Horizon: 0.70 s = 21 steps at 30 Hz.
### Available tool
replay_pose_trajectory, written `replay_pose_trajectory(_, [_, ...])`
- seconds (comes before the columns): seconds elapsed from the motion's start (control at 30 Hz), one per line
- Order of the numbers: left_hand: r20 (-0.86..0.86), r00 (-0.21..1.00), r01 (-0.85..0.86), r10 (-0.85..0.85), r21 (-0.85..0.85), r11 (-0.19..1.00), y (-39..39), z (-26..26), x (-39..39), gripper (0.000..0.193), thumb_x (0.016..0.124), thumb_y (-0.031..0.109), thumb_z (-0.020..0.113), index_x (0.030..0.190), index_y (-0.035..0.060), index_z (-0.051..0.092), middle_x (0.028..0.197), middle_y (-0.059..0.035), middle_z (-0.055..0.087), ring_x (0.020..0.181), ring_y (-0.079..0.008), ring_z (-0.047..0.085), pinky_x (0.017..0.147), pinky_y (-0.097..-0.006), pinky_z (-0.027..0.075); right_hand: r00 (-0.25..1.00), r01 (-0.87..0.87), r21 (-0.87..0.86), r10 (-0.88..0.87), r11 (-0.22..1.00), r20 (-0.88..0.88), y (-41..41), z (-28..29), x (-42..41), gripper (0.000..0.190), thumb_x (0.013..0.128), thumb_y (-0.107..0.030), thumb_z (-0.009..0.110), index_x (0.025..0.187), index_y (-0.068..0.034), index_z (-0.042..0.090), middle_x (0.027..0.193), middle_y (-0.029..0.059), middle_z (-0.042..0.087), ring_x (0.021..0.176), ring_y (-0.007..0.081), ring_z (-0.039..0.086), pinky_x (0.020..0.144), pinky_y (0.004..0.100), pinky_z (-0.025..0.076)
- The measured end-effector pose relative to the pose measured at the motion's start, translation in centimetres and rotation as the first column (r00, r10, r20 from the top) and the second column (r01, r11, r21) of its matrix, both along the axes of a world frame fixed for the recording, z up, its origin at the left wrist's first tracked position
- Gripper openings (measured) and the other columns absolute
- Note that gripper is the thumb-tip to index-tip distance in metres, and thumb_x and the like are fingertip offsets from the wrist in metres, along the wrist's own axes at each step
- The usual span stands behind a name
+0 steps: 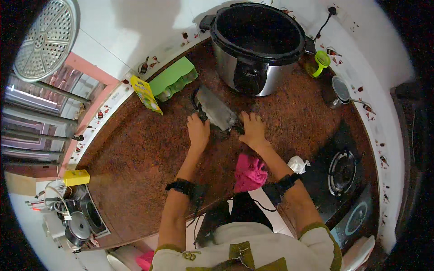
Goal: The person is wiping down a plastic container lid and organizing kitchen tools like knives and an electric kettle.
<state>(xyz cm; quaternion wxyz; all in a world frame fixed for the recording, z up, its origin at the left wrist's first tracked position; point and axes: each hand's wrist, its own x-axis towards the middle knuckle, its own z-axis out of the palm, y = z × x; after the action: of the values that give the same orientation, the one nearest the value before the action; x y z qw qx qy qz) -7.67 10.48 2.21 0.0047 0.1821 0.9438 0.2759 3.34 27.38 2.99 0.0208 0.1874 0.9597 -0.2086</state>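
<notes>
A grey, flat-sided object (216, 107) lies aslant on the brown countertop (142, 162), and the picture does not settle what it is. Against its left side runs a looped black cord (194, 98). My left hand (199, 130) has its fingers closed around a dark bunched part of that cord. Beside the object's lower right end is my right hand (253, 130), fingers somewhat spread and close to a dark part there. Whether the right fingers grip that part is hard to see. Behind the object stands a large electric pressure cooker (271, 73), lidless, its inside dark.
A green carton (174, 78) and yellow packet (145, 94) stand at back left. A pink cloth (249, 172) lies at the front edge. Right are a white crumpled bag (298, 164), gas hob (342, 172), green-lidded container (321, 61) and metal strainer (340, 88). A sink (90, 210) is left.
</notes>
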Motion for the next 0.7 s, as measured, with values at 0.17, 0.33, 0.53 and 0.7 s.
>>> replay_pose_trajectory(0.17, [-0.083, 0.996, -0.039, 0.042, 0.029, 0.999, -0.4, -4.0, -2.7, 0.058, 0.071, 0.010, 0.068, 0.114, -0.0067, 0.033, 0.110, -0.0292, 0.042, 0.098, -0.0452, 0.046, 0.083, -0.0499, 0.040, 0.999, -0.033, 0.081, 0.029, 0.996, 0.043, -0.7, -0.4, -1.3, 0.085, 0.054, -0.020, 0.079, 0.125, -0.006, 0.035, 0.115, 0.0165, 0.043, 0.108, 0.0394, 0.043, 0.084, 0.0494, 0.043])
replay_pose_trajectory(0.33, [0.010, 0.993, -0.115, 0.115, 0.129, 0.985, -0.9, -5.2, -4.0, 0.071, 0.063, 0.012, 0.073, 0.114, -0.0072, 0.028, 0.104, -0.0320, 0.045, 0.094, -0.0474, 0.048, 0.082, -0.0495, 0.041, 0.993, -0.045, 0.050, 0.039, 0.998, 0.108, -1.1, -0.1, -1.8, 0.078, 0.052, -0.015, 0.076, 0.119, -0.003, 0.035, 0.114, 0.0196, 0.042, 0.108, 0.0445, 0.043, 0.080, 0.0511, 0.045])
replay_pose_trajectory(0.53, [0.181, 0.963, -0.233, 0.200, 0.183, 0.955, -3.2, 0.8, -2.6, 0.076, 0.059, 0.012, 0.074, 0.115, -0.0023, 0.025, 0.103, -0.0328, 0.051, 0.094, -0.0476, 0.052, 0.080, -0.0476, 0.044, 0.990, -0.051, -0.025, 0.054, 0.998, 0.128, -0.3, 0.5, -1.5, 0.074, 0.056, -0.019, 0.073, 0.117, -0.001, 0.035, 0.102, 0.0224, 0.055, 0.097, 0.0435, 0.052, 0.076, 0.0506, 0.047])
replay_pose_trajectory(0.7, [0.148, 0.936, -0.342, 0.319, 0.166, 0.925, -8.7, 0.6, -2.2, 0.072, 0.063, 0.007, 0.071, 0.118, 0.0008, 0.025, 0.089, -0.0235, 0.057, 0.079, -0.0380, 0.059, 0.070, -0.0434, 0.047, 0.973, -0.104, -0.032, 0.109, 0.994, 0.205, 0.1, 0.2, -1.7, 0.075, 0.058, -0.024, 0.068, 0.120, 0.004, 0.034, 0.086, 0.0226, 0.061, 0.081, 0.0379, 0.060, 0.070, 0.0478, 0.048])
